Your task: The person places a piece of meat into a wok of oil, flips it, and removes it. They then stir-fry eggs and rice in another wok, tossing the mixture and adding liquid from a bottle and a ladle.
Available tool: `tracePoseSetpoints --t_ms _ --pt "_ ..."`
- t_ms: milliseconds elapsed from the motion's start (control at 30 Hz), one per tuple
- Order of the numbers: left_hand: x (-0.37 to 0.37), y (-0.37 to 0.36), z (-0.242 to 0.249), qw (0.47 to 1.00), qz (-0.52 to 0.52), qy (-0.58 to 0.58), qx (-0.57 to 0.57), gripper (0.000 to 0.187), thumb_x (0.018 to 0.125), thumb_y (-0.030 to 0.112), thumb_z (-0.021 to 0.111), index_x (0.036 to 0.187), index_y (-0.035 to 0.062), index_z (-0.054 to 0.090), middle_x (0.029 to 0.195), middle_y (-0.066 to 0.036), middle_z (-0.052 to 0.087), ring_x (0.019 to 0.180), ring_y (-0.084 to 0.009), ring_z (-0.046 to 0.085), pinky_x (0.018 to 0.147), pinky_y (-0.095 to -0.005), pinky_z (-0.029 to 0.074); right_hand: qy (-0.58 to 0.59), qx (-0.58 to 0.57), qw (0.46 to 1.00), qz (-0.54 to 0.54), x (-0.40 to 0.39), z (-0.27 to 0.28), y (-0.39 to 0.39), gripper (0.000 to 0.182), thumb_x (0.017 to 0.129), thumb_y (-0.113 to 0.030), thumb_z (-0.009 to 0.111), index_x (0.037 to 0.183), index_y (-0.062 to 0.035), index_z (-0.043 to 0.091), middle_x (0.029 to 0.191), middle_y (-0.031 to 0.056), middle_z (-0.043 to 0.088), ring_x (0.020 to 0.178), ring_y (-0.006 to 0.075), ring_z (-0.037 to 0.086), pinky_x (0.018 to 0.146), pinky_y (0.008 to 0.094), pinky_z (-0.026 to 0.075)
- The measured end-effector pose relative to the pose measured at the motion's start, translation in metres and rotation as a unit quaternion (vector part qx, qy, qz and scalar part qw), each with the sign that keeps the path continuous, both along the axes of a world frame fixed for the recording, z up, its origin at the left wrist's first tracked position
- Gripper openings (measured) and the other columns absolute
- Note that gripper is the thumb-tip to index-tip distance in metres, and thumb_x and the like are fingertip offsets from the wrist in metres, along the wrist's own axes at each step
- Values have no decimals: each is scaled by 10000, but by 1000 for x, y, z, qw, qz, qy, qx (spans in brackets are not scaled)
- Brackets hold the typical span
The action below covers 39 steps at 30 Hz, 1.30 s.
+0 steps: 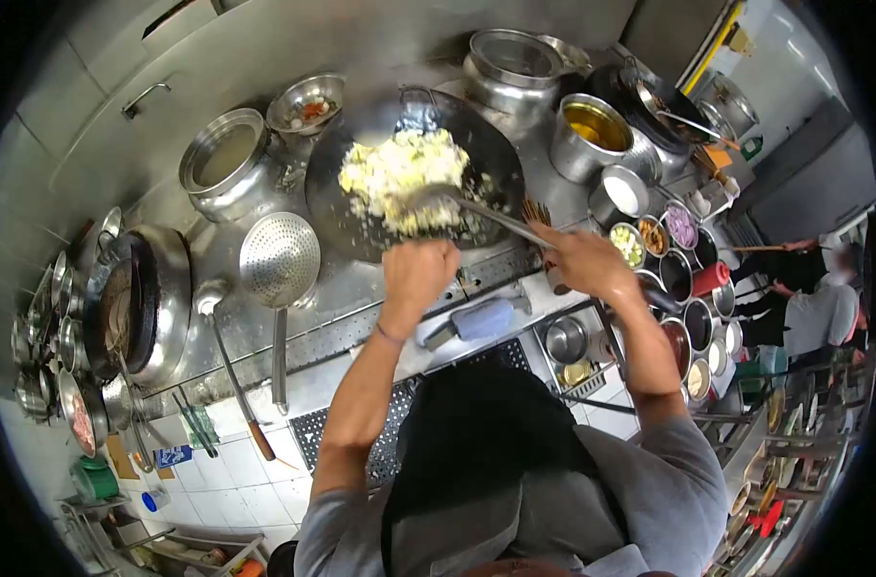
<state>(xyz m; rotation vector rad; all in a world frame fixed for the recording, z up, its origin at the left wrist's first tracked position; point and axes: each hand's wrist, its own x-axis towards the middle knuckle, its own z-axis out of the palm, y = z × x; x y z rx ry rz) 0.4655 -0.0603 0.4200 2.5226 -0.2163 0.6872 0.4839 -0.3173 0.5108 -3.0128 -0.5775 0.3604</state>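
A large dark wok [327,207] sits on the steel range, with a looped handle at its far side. Pale yellow and white chopped food [404,168], like scrambled egg, is heaped in it. My right hand [592,262] is wrapped round the handle of a long metal ladle [500,219]. The ladle's blurred head lies in the food. At the wok's near edge my left hand [418,274] is closed in a fist; its fingers hide the part of the rim it grips. A folded blue-grey cloth [484,318] lies just below, on the front ledge.
Left of the wok lie a perforated skimmer [280,258] and another ladle [231,361]. Pots, a bowl [308,104] and an oil pot [592,135] stand around the back. Several ingredient tubs [652,236] line the right. Another person [813,313] stands farther right.
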Motion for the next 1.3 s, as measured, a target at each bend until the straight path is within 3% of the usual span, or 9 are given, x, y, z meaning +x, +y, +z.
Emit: tracePoseSetpoints --t_ms 167,333,600,767,833,1000,1100,1167,1300 --pt "33 6 3 999 33 32 17 280 841 280 622 654 97 721 645 -167 657 560 -357 652 550 -463 530 -29 -1 1000 -1 16 -27 38 540 949 -208 554 1474 -264 440 1047 213 697 978 406 680 852 520 529" --pt "-24 -8 -68 998 26 53 3 304 846 276 615 608 110 705 679 -164 678 584 -354 667 561 -459 544 -111 93 989 -33 43 -87 65 583 926 -183 590 1480 -228 417 987 209 694 908 426 666 801 538 528" --pt "-8 3 0 999 31 12 -22 210 788 202 649 615 88 683 630 -145 648 557 -352 646 521 -456 517 -71 43 997 -3 -41 26 -57 522 934 -221 611 1439 -284 491 839 224 683 788 417 668 722 509 523" --pt "12 0 22 999 28 -22 8 238 802 247 631 623 106 699 624 -154 651 548 -358 648 537 -464 531 -8 -49 998 -43 -44 42 -26 518 932 -201 589 1437 -271 498 997 198 708 908 362 697 753 476 550" --pt "29 1 16 999 31 -6 15 262 815 282 629 631 114 711 622 -171 649 549 -370 650 564 -480 545 -32 -3 999 -29 -18 4 -6 491 938 -170 496 1426 -220 508 962 189 712 892 363 702 768 474 562" --pt "-16 -6 -58 998 1 52 25 292 833 268 626 613 89 694 610 -193 637 552 -390 641 530 -470 529 -81 192 973 -102 13 -87 22 519 942 -147 551 1452 -217 478 884 234 696 865 447 680 816 514 542" --pt "-12 7 -39 999 15 24 25 280 834 284 634 638 96 700 630 -188 648 581 -386 653 555 -481 530 -192 415 889 42 34 -141 -3 546 967 -111 578 1486 -84 407 978 201 706 769 375 691 745 470 552" --pt "18 18 -40 999 30 29 13 271 840 298 637 659 111 708 645 -182 656 599 -387 659 576 -488 533 184 578 787 -114 6 -65 12 597 991 -130 569 1525 -51 313 906 116 621 489 155 551 446 326 505" --pt "73 31 -61 999 39 25 6 292 863 346 639 686 127 716 673 -175 669 614 -394 659 591 -487 533 264 827 496 -22 19 -21 51 609 1006 -175 549 1539 -97 265 785 32 485 408 64 378 310 234 354"
